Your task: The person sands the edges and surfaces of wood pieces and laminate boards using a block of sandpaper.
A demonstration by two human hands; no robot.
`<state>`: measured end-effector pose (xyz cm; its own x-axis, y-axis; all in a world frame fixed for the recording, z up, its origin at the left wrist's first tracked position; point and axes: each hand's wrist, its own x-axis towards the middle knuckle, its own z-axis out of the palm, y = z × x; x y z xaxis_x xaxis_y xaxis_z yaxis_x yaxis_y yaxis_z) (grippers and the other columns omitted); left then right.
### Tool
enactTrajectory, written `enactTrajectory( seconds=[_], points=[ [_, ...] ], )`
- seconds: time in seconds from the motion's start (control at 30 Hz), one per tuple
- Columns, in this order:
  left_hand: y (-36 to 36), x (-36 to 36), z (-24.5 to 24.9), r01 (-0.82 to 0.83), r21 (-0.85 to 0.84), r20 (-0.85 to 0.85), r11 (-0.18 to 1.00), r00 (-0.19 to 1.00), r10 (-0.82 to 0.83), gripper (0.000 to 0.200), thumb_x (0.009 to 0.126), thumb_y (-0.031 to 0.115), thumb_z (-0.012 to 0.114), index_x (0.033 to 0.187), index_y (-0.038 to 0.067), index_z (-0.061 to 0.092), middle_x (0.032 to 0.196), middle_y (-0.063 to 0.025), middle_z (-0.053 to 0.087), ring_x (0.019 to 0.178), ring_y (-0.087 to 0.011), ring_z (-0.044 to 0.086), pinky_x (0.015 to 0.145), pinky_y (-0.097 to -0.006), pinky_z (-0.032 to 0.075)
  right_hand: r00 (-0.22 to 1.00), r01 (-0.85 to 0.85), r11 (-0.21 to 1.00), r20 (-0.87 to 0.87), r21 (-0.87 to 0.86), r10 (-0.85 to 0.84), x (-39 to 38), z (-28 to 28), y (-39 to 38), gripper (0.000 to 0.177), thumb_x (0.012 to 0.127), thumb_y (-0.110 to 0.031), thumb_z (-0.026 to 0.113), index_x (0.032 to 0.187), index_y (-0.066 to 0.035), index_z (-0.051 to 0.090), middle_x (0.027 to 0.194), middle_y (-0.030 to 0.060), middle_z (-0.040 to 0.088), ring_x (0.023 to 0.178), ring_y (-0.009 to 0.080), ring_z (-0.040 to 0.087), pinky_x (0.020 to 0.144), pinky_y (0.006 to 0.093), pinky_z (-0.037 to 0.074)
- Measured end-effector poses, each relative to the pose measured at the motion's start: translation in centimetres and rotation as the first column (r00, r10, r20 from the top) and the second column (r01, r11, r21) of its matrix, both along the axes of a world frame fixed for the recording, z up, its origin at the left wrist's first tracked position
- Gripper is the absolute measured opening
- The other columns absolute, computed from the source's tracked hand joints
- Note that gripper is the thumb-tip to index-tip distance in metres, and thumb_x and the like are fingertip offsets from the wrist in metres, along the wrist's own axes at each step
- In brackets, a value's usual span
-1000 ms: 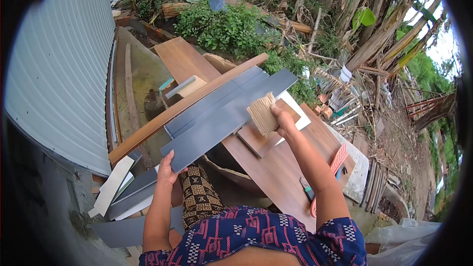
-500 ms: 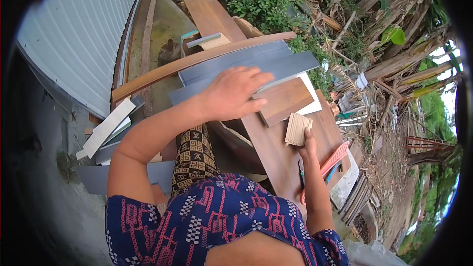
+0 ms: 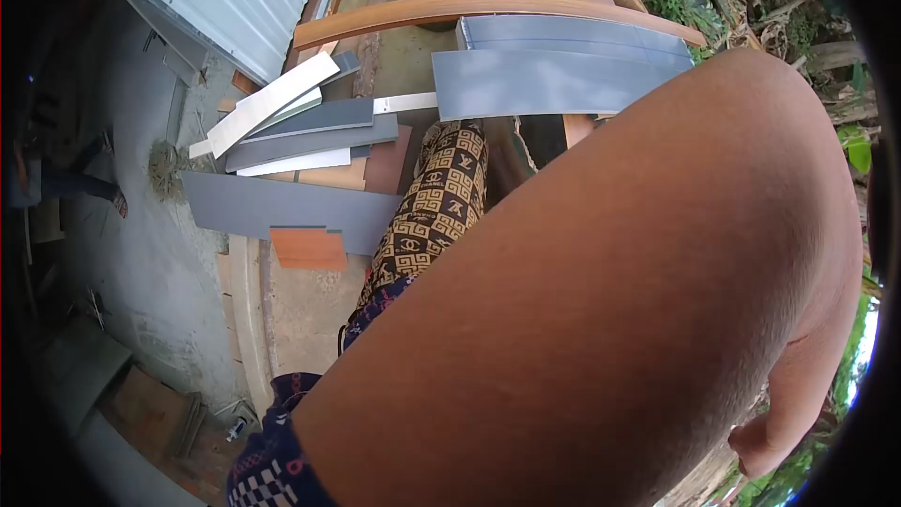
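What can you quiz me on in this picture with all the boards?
1. Pick one: what fills most of the view? A) an arm B) a bucket C) a ladder
2. True or false: the trouser leg has a gold and black pattern.
3. What colour is the long board just above the small orange board in the picture?

Key: 1 A. 2 true. 3 grey.

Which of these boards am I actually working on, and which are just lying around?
In hand, likely: grey panels laid side by side; curved wooden strip beyond them. The raised arm hides the rest.
Lying about: pile of offcuts; long grey board; small orange-brown piece.
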<state>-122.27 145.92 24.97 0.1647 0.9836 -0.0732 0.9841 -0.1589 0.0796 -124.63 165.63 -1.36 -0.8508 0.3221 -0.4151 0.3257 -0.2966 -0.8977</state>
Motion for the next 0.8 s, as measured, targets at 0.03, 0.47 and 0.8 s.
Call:
enactTrajectory(
  seconds=[0.03,0.47,0.8],
  points=[
    [0.2,0.1,-0.1,0.004,-0.01,-0.007,1.0,1.0,-0.004,0.025,0.074,0.018,0.059,0.096,0.008,0.062,0.097,-0.011,0.062,0.096,-0.0262,0.056,0.079,-0.0394,0.044,1.0,0.006,1.0,-0.003,-0.001,-0.006,0.0,0.0,0.1,0.042,0.094,-0.033,0.045,0.124,-0.002,0.045,0.113,0.0122,0.058,0.098,0.0258,0.06,0.082,0.0451,0.052],
    [-7.4,-7.4,-1.6,-0.351,0.11,-0.062,0.93,0.931,0.358,0.028,0.076,0.019,0.059,0.102,0.01,0.061,0.1,-0.0097,0.059,0.1,-0.0261,0.052,0.085,-0.0421,0.041,1.0,0.019,1.0,-0.012,0.014,-0.019,-0.7,-1.3,0.5,0.043,0.093,-0.034,0.047,0.123,-0.003,0.046,0.112,0.0104,0.06,0.095,0.0234,0.062,0.08,0.0436,0.053],
    [-42.3,-3.4,-16.6,-0.827,0.161,0.834,-0.539,-0.179,0.523,0.031,0.08,0.021,0.064,0.108,0.008,0.064,0.105,-0.009,0.063,0.101,-0.02,0.057,0.091,-0.035,0.042,0.999,-0.049,0.997,0.018,-0.067,0.05,-0.6,1.2,-2.2,0.042,0.096,-0.027,0.042,0.127,0.0,0.044,0.12,0.0131,0.056,0.104,0.0237,0.059,0.088,0.0386,0.049]
  ],
)
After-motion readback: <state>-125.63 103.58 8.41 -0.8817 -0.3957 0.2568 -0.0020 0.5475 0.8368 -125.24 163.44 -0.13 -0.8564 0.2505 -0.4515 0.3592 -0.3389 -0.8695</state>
